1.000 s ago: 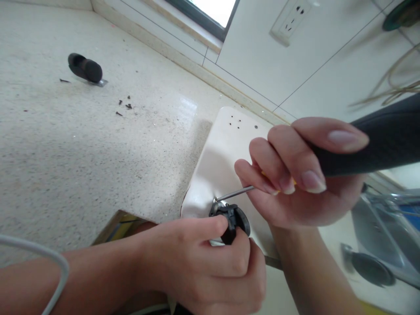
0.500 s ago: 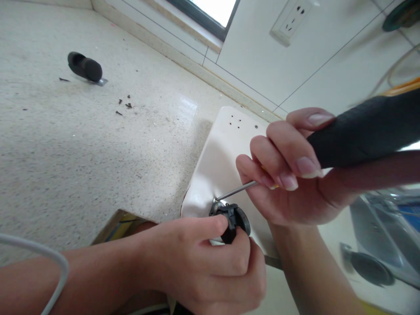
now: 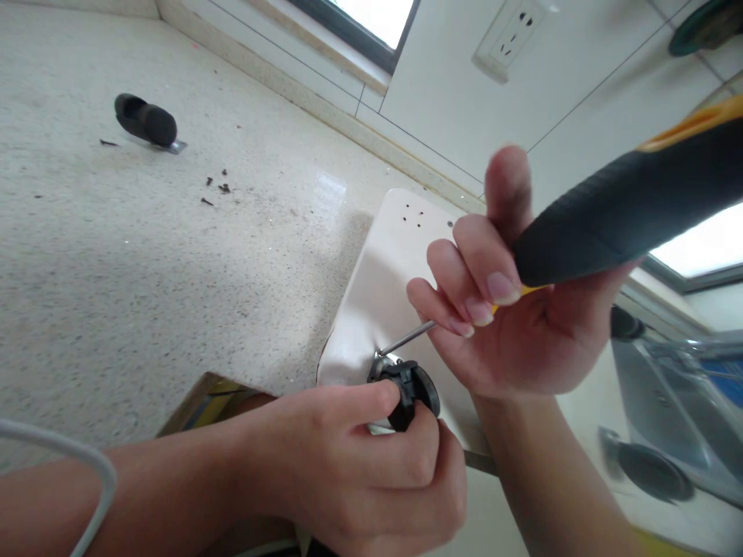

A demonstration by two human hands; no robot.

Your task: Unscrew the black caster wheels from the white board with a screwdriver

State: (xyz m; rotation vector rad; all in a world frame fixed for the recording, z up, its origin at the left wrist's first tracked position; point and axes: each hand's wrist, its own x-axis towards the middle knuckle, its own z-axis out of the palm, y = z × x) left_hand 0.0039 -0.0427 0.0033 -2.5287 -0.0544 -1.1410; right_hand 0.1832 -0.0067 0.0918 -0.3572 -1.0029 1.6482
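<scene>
My left hand (image 3: 377, 464) is closed on a black caster wheel (image 3: 426, 387), with thumb and fingers around its sides. The caster's metal plate (image 3: 374, 370) lies against the white board (image 3: 380, 286), near its lower left corner. My right hand (image 3: 511, 333) is wrapped around a screwdriver (image 3: 609, 209) with a black and yellow handle. Its thin metal shaft slants down to the left, and its tip meets the plate at what looks like a screw. Several small holes show near the board's far end.
On the speckled counter (image 3: 203, 271), a second black caster (image 3: 148, 120) lies at the far left, with several small screws (image 3: 224, 188) around it. A white cable (image 3: 75, 441) crosses my left forearm. A sink (image 3: 662, 402) lies at right; a wall socket (image 3: 511, 39) is above.
My right thumb has lifted away from the front of the screwdriver handle, and the fingers have shifted slightly left. My left hand still grips the caster. The screwdriver tip remains at the plate.
</scene>
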